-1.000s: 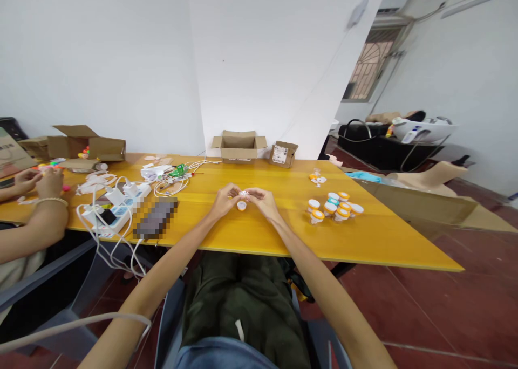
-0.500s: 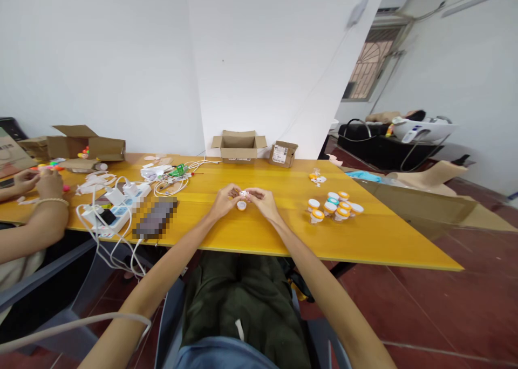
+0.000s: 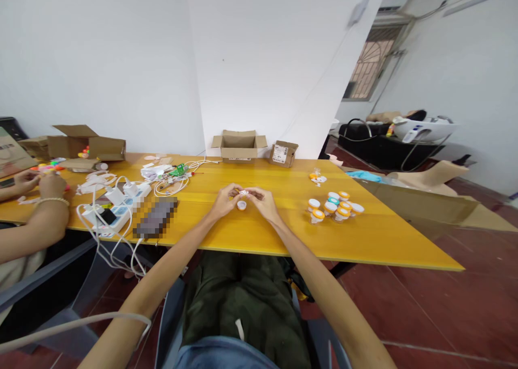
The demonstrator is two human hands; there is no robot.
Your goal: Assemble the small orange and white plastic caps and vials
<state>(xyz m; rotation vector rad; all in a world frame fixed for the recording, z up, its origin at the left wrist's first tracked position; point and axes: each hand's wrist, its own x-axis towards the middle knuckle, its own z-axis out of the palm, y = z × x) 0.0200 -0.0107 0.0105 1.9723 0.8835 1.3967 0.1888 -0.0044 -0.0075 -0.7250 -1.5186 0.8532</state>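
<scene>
Dotted white piece (image 3: 244,193) now pinched, apparently being worked, by left hand (image 3: 227,200) and right hand (image 3: 263,200) | round part (image 3: 242,205) set toward front edge of desk (image 3: 259,237) | steady grip seemingly needed

The cap (image 3: 242,205) lies on the table (image 3: 267,234) before me. By its far side, my left hand (image 3: 227,199) and my right hand (image 3: 262,199) have the held piece (image 3: 244,193) between them. Right of the cap: a cluster of lidded pieces (image 3: 331,207). Well left of it: the power strip (image 3: 120,211). Well behind it: an open carton (image 3: 238,154); behind and to its right, a second carton (image 3: 280,154).
</scene>
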